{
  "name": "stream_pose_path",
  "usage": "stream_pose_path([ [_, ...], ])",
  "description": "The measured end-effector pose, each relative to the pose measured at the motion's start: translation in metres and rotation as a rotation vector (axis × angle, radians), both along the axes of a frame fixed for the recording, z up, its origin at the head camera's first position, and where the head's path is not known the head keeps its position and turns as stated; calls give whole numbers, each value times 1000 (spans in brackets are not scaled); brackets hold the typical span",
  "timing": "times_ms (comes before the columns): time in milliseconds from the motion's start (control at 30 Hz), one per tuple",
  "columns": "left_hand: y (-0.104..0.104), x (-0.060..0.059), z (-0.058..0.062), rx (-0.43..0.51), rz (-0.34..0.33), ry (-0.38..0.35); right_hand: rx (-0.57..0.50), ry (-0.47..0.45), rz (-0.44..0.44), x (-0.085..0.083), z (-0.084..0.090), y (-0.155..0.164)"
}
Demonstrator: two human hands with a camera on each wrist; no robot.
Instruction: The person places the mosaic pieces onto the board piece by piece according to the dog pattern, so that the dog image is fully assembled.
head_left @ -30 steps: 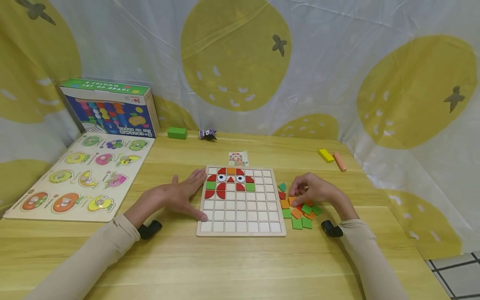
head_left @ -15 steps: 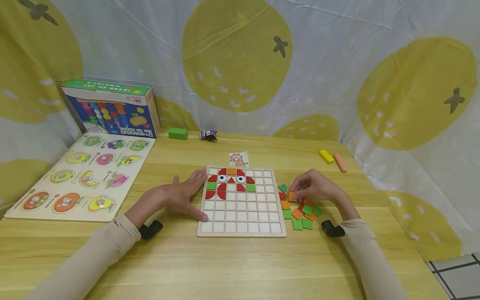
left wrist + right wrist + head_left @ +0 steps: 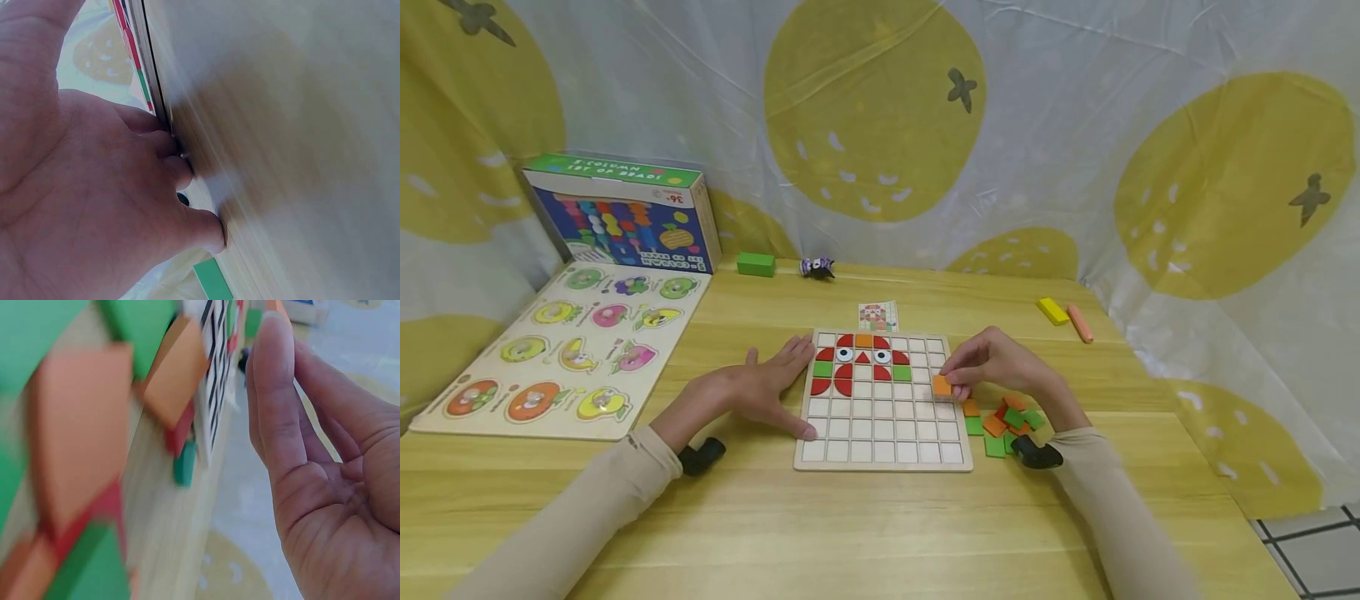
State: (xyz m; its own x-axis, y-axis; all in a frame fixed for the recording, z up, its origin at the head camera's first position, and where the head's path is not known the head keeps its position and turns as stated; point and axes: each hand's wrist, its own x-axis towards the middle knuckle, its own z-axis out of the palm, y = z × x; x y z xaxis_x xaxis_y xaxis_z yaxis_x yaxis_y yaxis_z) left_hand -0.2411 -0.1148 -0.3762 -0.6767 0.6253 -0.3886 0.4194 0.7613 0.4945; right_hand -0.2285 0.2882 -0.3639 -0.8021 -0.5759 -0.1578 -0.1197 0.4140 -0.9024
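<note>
From my right wrist camera I see my right hand (image 3: 325, 462), palm showing and fingers extended upward. Just left of it lie blurred orange tiles (image 3: 78, 431), green tiles (image 3: 94, 565) and red tiles (image 3: 178, 432) beside the grid board's edge (image 3: 215, 381).

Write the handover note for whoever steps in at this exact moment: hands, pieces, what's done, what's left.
Left hand: flat, fingers straight, resting against the left edge of the grid board.
Right hand: pinches an orange square tile over the board's right columns, not yet seated.
Loose tiles, green, orange and red, lie on the table right of the board. Pattern card lies just behind the board.
Done: red, green and orange pieces with two eyes fill part of the top three rows.
Left: most cells are bare; the held tile and the pile are unplaced.
</note>
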Motion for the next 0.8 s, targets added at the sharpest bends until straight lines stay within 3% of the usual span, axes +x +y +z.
stream_pose_path([
  [400, 0, 1, 1, -2, -9, -1, 7, 71, 34, -12, -1, -56],
  [667, -1, 3, 5, 45, -9, -20, 12, 67, 21, -15, -6, -87],
  [800, -3, 0, 0, 53, -15, -9, 28, 70, 10, -16, -9, -98],
])
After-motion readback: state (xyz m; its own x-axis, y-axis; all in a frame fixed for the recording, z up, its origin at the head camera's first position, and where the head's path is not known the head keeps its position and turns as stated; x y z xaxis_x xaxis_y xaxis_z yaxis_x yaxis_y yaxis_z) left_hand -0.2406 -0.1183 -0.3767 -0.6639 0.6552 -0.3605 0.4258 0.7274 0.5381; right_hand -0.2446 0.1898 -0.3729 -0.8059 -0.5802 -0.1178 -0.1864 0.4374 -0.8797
